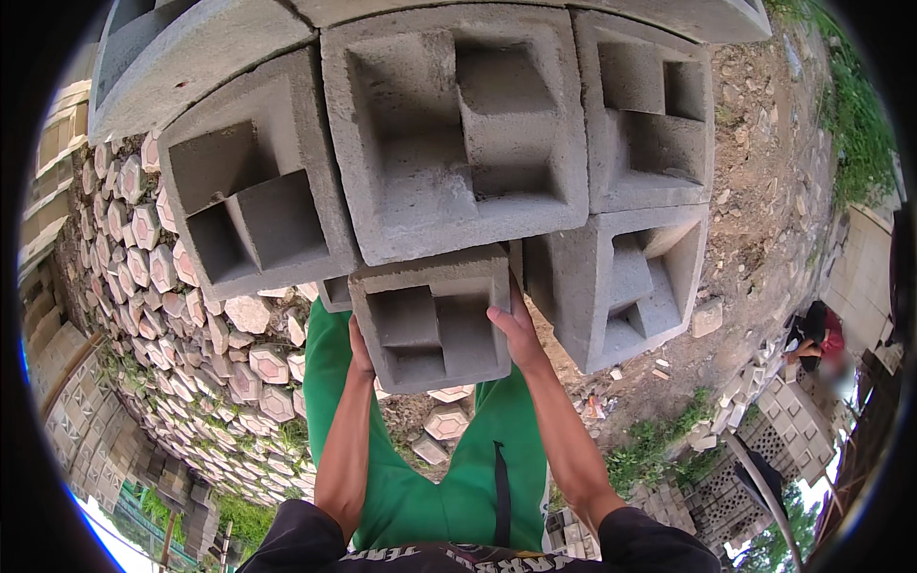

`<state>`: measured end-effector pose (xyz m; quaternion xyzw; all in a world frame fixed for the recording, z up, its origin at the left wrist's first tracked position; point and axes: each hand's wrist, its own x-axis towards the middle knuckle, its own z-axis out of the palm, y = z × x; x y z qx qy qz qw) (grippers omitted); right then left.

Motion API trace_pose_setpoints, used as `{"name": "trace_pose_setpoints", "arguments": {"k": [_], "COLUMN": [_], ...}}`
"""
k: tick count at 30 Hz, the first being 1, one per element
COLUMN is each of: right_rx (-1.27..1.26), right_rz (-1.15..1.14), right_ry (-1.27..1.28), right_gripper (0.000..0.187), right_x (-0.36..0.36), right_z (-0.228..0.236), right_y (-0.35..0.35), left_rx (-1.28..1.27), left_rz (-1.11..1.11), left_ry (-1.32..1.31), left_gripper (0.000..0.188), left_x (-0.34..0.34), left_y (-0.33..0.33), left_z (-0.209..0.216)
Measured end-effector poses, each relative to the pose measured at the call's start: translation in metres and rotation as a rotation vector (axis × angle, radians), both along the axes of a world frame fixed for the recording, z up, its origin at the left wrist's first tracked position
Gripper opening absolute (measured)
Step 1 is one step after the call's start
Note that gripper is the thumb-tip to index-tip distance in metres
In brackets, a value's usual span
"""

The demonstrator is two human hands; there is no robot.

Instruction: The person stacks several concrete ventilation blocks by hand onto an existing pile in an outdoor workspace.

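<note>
Between my two hands is a grey concrete ventilation block (439,334) with recessed openings in its face. My left hand (360,349) presses against the block's left side, fingers mostly hidden behind it. On the opposite side my right hand (517,325) grips the edge, its thumb lying on the front face. A larger-looking block (468,134) of the same kind sits just beyond, its lower edge meeting the top of the held one. Another block (258,181) stands to the left, and one more (630,286) to the right, close to my right hand.
Further blocks (650,115) are stacked at the far right of the pile. Hexagonal pavers (153,267) cover the ground on the left. Bare dirt with rubble (755,191) runs along the right. A person (817,339) in red is low down at the right, near stacked blocks (798,420).
</note>
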<state>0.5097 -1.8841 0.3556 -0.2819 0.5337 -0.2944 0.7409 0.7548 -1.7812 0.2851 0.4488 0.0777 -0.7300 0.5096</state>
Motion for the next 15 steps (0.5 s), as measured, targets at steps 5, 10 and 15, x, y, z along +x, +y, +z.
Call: {"name": "trace_pose_setpoints", "arguments": {"k": [5,10,15], "right_rx": [0.009,0.090,0.014], "right_rz": [0.079,0.132,0.012], "right_ry": [0.167,0.304,0.551], "right_gripper": [0.074,0.072,0.076], "right_x": [-0.003,0.002,0.002], "right_z": [-0.009,0.013,0.023], "right_y": [-0.005,0.003,0.067], "left_rx": [0.011,0.053,0.053], "left_rz": [0.016,-0.003,0.011], "left_ry": [-0.056,-0.099,-0.132], "left_gripper": [0.062,0.065,0.065], "left_x": [-0.006,-0.001,0.001], "left_y": [0.003,0.008,0.005], "left_z": [-0.015,-0.016,-0.022]}}
